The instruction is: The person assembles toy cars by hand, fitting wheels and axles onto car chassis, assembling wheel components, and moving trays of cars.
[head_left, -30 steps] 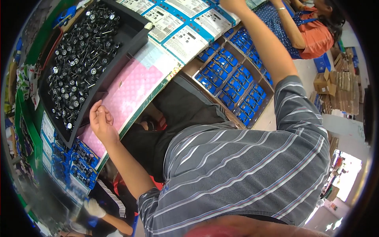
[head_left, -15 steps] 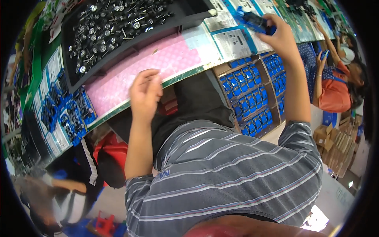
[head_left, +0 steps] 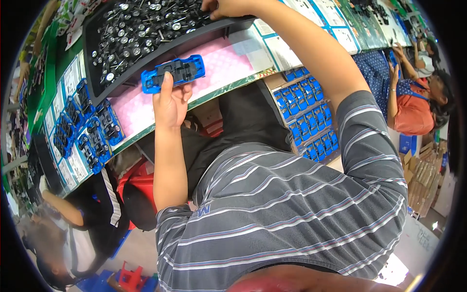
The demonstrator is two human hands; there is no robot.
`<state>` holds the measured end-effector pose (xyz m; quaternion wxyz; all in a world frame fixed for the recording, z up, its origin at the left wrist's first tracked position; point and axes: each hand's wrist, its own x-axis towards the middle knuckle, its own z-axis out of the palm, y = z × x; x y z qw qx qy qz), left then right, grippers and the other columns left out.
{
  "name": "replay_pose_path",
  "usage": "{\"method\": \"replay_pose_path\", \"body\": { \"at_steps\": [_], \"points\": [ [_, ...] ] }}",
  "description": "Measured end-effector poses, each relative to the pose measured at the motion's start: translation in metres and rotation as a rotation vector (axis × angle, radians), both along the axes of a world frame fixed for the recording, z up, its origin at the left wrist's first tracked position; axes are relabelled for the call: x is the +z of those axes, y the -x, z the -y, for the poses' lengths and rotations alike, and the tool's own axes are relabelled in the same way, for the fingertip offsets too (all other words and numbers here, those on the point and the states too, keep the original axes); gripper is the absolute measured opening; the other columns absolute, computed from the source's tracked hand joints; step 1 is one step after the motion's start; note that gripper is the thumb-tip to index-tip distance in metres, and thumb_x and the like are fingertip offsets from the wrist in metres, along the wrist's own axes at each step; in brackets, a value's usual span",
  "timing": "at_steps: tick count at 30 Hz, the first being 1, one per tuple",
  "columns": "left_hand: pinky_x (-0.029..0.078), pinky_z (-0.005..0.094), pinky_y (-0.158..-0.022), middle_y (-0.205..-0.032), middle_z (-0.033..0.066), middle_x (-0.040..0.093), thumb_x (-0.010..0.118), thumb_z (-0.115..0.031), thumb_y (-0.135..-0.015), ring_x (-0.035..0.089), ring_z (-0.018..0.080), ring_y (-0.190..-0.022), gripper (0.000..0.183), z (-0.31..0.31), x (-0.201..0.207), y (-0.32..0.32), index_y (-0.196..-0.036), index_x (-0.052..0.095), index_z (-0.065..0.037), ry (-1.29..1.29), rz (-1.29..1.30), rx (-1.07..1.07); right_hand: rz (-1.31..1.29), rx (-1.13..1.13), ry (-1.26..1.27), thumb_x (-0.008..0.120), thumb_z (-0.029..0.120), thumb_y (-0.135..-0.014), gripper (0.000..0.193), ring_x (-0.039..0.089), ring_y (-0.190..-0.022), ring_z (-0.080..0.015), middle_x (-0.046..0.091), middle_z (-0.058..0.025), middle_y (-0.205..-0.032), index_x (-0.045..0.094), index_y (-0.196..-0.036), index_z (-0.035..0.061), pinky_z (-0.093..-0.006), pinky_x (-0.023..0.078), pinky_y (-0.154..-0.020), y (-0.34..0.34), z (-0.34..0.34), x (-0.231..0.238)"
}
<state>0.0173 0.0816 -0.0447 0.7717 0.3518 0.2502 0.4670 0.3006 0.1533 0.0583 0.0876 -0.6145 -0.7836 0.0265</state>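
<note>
My left hand (head_left: 170, 104) grips a blue toy car body (head_left: 187, 71) over the pink mat, its dark underside facing up. The thumb presses on that underside. No wheels show on this car. At the upper edge of the view, my right hand (head_left: 226, 8) is over the right end of a black tray (head_left: 160, 56). Its fingers are curled down toward small wheels on metal axles (head_left: 141, 34); whatever they pinch is hidden. Several blue toy cars with wheels (head_left: 99, 131) lie upside down on the bench to the left.
A pink mat (head_left: 231, 61) covers the bench in front of the tray. Below the bench edge at right stands a divided box (head_left: 296, 117) with rows of blue car bodies. A person in orange (head_left: 411, 112) works at right; another person (head_left: 73, 233) sits at lower left.
A blue car body has come from the right into my left hand, which was empty. My right hand has let go of it and moved left to the wheel tray.
</note>
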Motion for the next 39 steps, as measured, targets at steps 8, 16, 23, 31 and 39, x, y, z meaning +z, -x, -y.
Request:
{"method": "replay_pose_path", "body": {
  "at_steps": [8, 16, 23, 31, 39],
  "points": [
    [0.043, 0.026, -0.054, -0.1, 0.0116, 0.07, 0.061, -0.032, -0.101, 0.06, 0.0158, -0.071, 0.034, 0.007, 0.002, 0.004, -0.118, 0.058, -0.003, 0.056, 0.103, -0.049, -0.177, 0.202, 0.045, 0.081, 0.019, -0.079, 0.022, 0.068, -0.072, -0.0279, 0.071, -0.0169, -0.08, 0.072, -0.088, 0.0006, -0.0394, 0.052, -0.068, -0.025, -0.011, 0.002],
    [0.048, 0.0274, -0.056, -0.097, 0.0083, 0.068, 0.073, -0.021, -0.094, 0.064, 0.0169, -0.071, 0.032, 0.01, 0.007, -0.001, -0.118, 0.059, -0.005, 0.06, 0.08, -0.035, -0.859, -0.001, -0.199, 0.081, 0.019, -0.085, 0.025, 0.059, -0.08, -0.0111, 0.06, -0.0052, -0.091, 0.061, -0.085, 0.0039, -0.0271, 0.05, -0.068, 0.035, 0.08, 0.031],
    [0.048, 0.0246, -0.056, -0.111, 0.0068, 0.064, 0.068, -0.022, -0.097, 0.064, 0.0152, -0.08, 0.046, 0.012, 0.007, -0.006, -0.137, 0.047, -0.009, -0.06, -0.026, -0.041, -0.687, 0.098, -0.13, 0.086, 0.018, -0.074, 0.033, 0.065, -0.102, -0.0306, 0.068, -0.012, -0.11, 0.063, -0.092, 0.0034, -0.0368, 0.051, -0.089, 0.091, 0.126, -0.016],
    [0.049, 0.0257, -0.056, -0.102, 0.0059, 0.066, 0.072, -0.02, -0.094, 0.064, 0.0148, -0.075, 0.038, 0.016, 0.006, -0.005, -0.124, 0.054, -0.006, -0.027, 0.002, -0.026, -0.576, 0.22, -0.385, 0.085, 0.019, -0.075, 0.033, 0.065, -0.089, -0.0272, 0.064, -0.0124, -0.099, 0.063, -0.092, 0.0017, -0.035, 0.054, -0.077, 0.081, 0.109, 0.0],
    [0.049, 0.0247, -0.056, -0.093, 0.0068, 0.069, 0.074, -0.019, -0.093, 0.064, 0.0135, -0.07, 0.026, 0.017, 0.008, -0.002, -0.111, 0.062, -0.004, -0.029, 0.016, 0.004, 0.372, -0.05, 0.15, 0.07, 0.005, -0.073, 0.02, 0.069, -0.093, -0.0376, 0.072, -0.0199, -0.097, 0.074, -0.093, 0.0024, -0.0441, 0.056, -0.083, 0.013, 0.012, 0.041]
  ]
}}
